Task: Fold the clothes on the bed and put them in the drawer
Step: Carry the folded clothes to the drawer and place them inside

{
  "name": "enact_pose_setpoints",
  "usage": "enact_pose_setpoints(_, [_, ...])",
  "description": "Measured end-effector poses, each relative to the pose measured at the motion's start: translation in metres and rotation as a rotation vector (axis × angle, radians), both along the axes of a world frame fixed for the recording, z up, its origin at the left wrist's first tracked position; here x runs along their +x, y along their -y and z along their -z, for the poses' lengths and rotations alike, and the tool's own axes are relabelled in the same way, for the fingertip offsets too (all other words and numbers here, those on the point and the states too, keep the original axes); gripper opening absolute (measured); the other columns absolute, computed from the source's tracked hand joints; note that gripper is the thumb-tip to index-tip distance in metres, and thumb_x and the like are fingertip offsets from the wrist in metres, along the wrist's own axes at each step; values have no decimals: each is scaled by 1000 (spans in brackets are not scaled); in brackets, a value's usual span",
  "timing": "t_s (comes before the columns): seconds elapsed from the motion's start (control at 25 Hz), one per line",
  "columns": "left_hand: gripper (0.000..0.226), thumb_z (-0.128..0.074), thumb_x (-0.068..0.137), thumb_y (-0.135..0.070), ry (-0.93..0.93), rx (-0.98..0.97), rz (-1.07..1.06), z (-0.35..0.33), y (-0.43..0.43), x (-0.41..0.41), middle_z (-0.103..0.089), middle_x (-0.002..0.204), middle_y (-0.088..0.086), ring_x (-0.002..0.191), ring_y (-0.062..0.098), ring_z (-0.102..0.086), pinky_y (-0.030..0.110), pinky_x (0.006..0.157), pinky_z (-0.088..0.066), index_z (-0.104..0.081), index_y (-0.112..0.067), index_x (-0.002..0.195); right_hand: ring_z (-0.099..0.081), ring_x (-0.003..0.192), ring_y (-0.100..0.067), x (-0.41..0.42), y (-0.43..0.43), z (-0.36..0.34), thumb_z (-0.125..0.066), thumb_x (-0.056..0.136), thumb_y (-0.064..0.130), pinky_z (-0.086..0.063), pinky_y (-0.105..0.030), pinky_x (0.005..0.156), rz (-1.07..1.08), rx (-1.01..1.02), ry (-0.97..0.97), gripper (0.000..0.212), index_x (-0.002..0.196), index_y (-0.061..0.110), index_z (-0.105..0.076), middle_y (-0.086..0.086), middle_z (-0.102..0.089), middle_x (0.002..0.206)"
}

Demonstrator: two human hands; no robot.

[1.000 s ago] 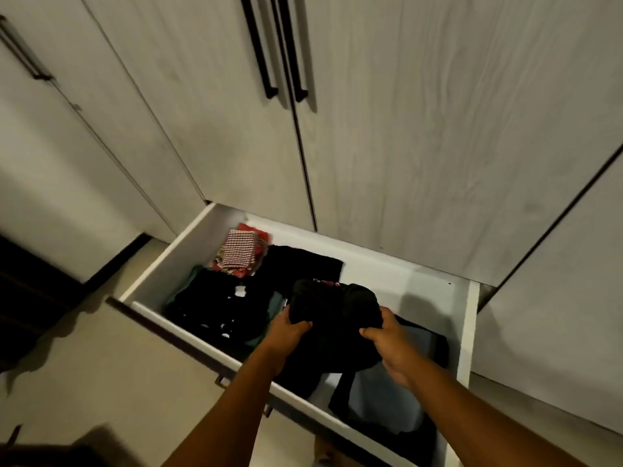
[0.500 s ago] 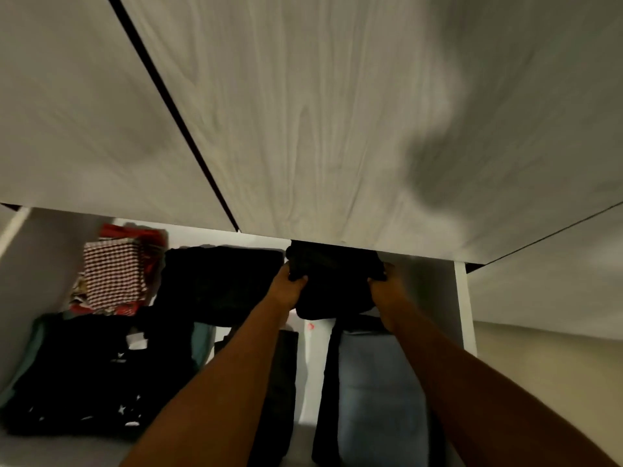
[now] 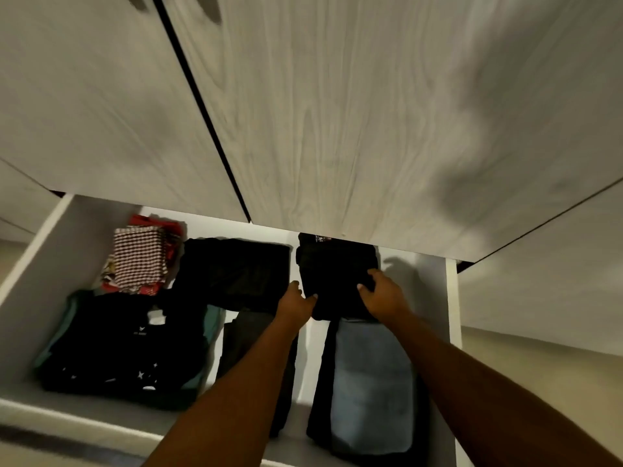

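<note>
The white drawer [image 3: 451, 298] is pulled out below me. A folded black garment [image 3: 337, 274] lies at its back right, partly under the wardrobe's lower edge. My left hand [image 3: 296, 303] pinches the garment's near left corner with thumb on top. My right hand [image 3: 384, 294] grips its near right edge, fingers curled over the cloth. Both forearms reach in from the bottom of the view.
Folded clothes fill the drawer: a red-and-white checked cloth [image 3: 140, 261] at back left, a black piece [image 3: 236, 271] beside it, a black printed shirt stack [image 3: 124, 345] front left, a dark grey piece [image 3: 249, 335], a blue-grey one [image 3: 371, 382] front right. Pale wood-grain wardrobe doors [image 3: 337, 112] loom above.
My hands carried the black garment from above the drawer's middle down to its back right. My head moved closer and lower. The garment now lies flat.
</note>
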State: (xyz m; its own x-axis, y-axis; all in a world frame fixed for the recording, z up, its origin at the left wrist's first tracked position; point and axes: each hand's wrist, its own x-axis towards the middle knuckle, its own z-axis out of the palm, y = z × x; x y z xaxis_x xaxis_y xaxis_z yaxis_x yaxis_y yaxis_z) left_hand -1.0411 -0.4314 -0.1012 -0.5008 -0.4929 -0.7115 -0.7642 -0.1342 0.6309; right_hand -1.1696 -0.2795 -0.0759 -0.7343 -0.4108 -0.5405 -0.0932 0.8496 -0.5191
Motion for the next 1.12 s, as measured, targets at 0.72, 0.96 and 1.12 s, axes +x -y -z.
enact_pose_setpoints(0.72, [72, -37, 101, -56, 379, -964, -299, -174, -220, 286, 6, 168, 2, 155, 23, 2, 41, 121, -13, -15, -19, 159, -34, 145, -33, 234, -81, -149, -38, 98, 65, -33, -50, 113, -1020, -306, -496, 70, 156, 26, -32, -12, -33, 161])
enact_pose_setpoints(0.96, [90, -6, 90, -72, 721, -730, -791, -164, -375, 461, 14, 167, 7, 154, 24, 10, 49, 123, -6, -6, -16, 160, -30, 147, -31, 434, -133, -150, -33, 96, 71, -31, -48, 114, -1586, -460, -479, 76, 159, 31, -20, -10, -28, 163])
enact_pose_setpoints(1.12, [88, -14, 94, -73, 853, -469, -1113, -154, -536, 540, 13, 167, 11, 154, 28, 8, 51, 122, -8, -6, -15, 160, -28, 149, -30, 561, -239, -145, -36, 98, 67, -30, -45, 115, -1968, -541, -350, 75, 161, 30, -20, -12, -23, 165])
